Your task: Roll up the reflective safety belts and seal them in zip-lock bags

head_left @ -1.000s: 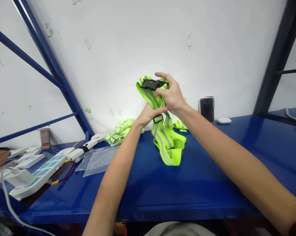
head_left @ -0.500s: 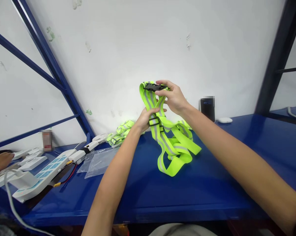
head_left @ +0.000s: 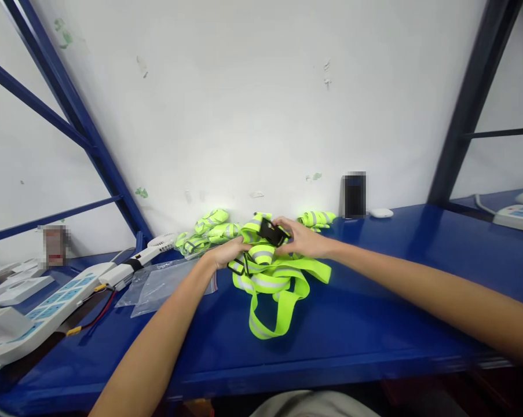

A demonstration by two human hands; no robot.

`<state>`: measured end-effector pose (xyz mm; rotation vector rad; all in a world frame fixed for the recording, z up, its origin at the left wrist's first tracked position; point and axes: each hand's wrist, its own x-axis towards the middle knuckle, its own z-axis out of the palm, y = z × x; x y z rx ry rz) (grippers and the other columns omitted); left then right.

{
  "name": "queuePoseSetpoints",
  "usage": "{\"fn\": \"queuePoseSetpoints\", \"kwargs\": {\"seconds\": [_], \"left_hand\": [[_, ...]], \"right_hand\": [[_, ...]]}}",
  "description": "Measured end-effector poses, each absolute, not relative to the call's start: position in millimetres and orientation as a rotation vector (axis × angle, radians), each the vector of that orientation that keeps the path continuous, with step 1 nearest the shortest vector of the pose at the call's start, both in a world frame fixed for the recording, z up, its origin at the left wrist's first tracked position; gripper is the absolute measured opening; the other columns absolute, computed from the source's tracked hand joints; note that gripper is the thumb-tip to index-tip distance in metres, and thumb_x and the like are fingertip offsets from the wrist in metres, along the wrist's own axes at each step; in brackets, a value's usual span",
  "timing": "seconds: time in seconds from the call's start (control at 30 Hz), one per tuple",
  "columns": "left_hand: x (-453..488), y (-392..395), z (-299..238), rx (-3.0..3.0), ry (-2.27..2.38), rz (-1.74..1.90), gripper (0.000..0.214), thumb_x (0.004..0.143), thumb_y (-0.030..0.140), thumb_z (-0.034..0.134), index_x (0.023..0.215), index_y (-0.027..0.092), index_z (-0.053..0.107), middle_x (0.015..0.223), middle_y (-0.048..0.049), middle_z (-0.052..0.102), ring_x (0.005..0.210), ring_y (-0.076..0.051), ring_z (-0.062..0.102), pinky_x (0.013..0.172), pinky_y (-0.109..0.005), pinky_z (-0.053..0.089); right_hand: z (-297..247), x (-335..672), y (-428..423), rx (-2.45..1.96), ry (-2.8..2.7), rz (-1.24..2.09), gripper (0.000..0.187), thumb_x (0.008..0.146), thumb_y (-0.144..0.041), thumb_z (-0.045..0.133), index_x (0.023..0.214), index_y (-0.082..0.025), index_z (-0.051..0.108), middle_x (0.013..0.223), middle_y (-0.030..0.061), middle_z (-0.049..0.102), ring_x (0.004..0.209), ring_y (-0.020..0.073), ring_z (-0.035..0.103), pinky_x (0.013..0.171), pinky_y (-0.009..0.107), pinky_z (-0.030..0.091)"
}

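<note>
here the right hand [head_left: 303,238] pinches the black plastic buckle [head_left: 273,232] while the left hand [head_left: 230,252] grips the neon-yellow, grey-striped webbing strap [head_left: 287,315], its loops bunched on the glossy blue table [head_left: 374,313]!

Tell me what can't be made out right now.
Head view: left grip, most fingertips hidden behind the neon strap.
Head view: dark upright device, display pixelated.
Head view: plastic bags, marks too small to read.
Head view: white power strip, end cut off by the right edge.
</note>
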<state>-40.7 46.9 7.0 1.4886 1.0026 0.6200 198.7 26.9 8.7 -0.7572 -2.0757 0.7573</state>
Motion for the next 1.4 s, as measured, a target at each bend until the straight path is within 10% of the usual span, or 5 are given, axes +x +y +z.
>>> {"fn": "queuePoseSetpoints", "kwargs": {"seconds": [0.3,0.43,0.97,1.13,1.4], "left_hand": [[-8,45,-11,1.413,0.838,0.69,0.038,0.064,0.044,0.077,0.089,0.017,0.068,0.069,-0.0032,0.068,0.05,-0.013,0.057,0.044,-0.022,0.043],[5,33,-9,1.578,0.729,0.95,0.031,0.065,0.031,0.079,0.09,0.016,0.069,0.081,-0.0035,0.07,0.073,-0.016,0.063,0.066,-0.025,0.05],[38,11,-9,1.448,0.631,0.921,0.024,0.06,0.014,0.065,0.085,0.015,0.067,0.082,-0.0042,0.069,0.078,-0.02,0.065,0.078,-0.03,0.049],[44,5,-13,1.757,0.701,1.047,0.016,0.07,0.013,0.06,0.084,0.017,0.064,0.086,-0.0028,0.068,0.086,-0.021,0.062,0.08,-0.031,0.047],[59,-4,-18,1.273,0.47,1.169,0.042,0.086,0.05,0.062,0.11,0.016,0.067,0.111,-0.0088,0.071,0.115,-0.027,0.061,0.104,-0.038,0.043]], "right_hand": [[-2,202,-12,-0.722,-2.138,0.257,0.023,0.089,-0.032,0.061,0.11,-0.024,0.057,0.113,0.0081,0.067,0.099,0.0272,0.065,0.085,0.045,0.054],[2,206,-8,-0.615,-2.065,-0.017,0.026,0.091,-0.023,0.054,0.116,-0.026,0.058,0.137,0.0114,0.059,0.125,0.0291,0.058,0.099,0.051,0.05],[-2,229,14,-0.979,-1.953,-0.379,0.043,0.09,-0.031,0.057,0.132,-0.025,0.052,0.106,0.0093,0.075,0.09,0.0312,0.073,0.075,0.046,0.057],[-13,227,18,-0.805,-1.988,-0.418,0.052,0.093,-0.019,0.049,0.144,-0.03,0.045,0.142,0.0089,0.056,0.14,0.0307,0.043,0.105,0.055,0.048],[-14,226,22,-0.476,-2.13,-0.583,0.063,0.094,-0.007,0.041,0.149,-0.037,0.04,0.161,0.0039,0.03,0.15,0.0294,0.021,0.113,0.057,0.039]]}}
